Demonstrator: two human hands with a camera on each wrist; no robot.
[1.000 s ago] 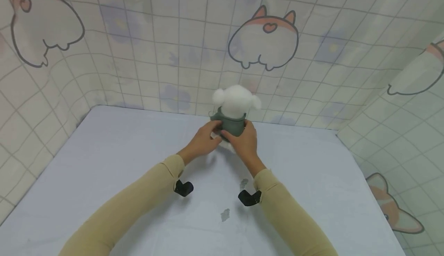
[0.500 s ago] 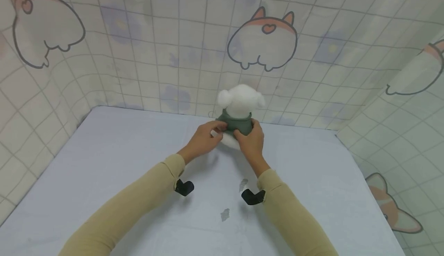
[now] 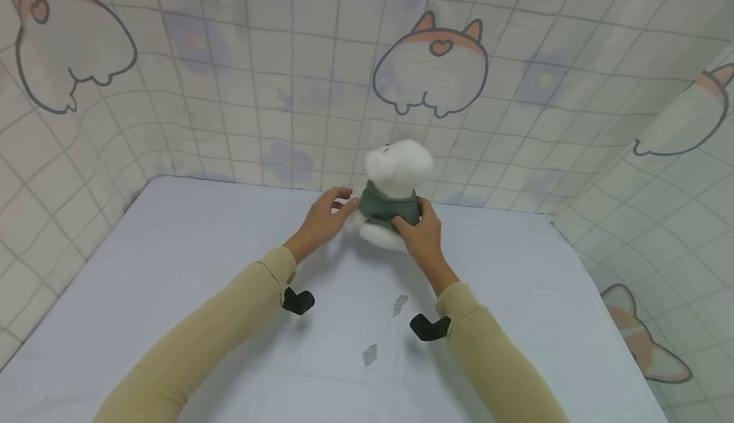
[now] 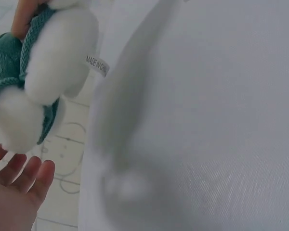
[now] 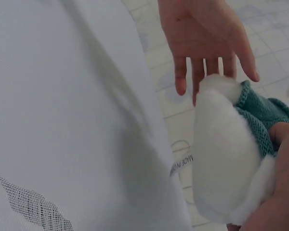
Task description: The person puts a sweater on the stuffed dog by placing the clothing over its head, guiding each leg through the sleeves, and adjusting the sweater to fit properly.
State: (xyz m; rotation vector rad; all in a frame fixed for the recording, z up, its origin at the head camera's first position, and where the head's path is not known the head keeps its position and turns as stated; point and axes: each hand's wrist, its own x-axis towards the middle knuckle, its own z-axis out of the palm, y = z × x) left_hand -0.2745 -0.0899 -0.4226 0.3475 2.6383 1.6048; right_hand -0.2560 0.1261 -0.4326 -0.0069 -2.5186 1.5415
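Observation:
A white plush toy dog (image 3: 400,168) in a green knitted sweater (image 3: 380,207) is near the table's far edge in the head view, its dark-nosed muzzle turned to the left. My right hand (image 3: 423,235) grips its body at the sweater, thumb in front. On the other side my left hand (image 3: 325,218) has its fingers extended toward a white paw; whether they touch it I cannot tell. In the left wrist view a "MADE IN" tag (image 4: 97,65) sticks out from the toy's round white underside. That underside (image 5: 224,154) also faces the right wrist camera.
A white-covered table (image 3: 241,321) spreads around, with small grey worn patches (image 3: 370,354) near the middle. Behind it hangs a gridded curtain (image 3: 321,41) printed with corgis and flowers. Black wrist mounts (image 3: 430,327) hang below both sleeves.
The plush dog has turned from showing the back of its head to facing left, and shifted slightly right with my right hand. My left hand has let go and moved left.

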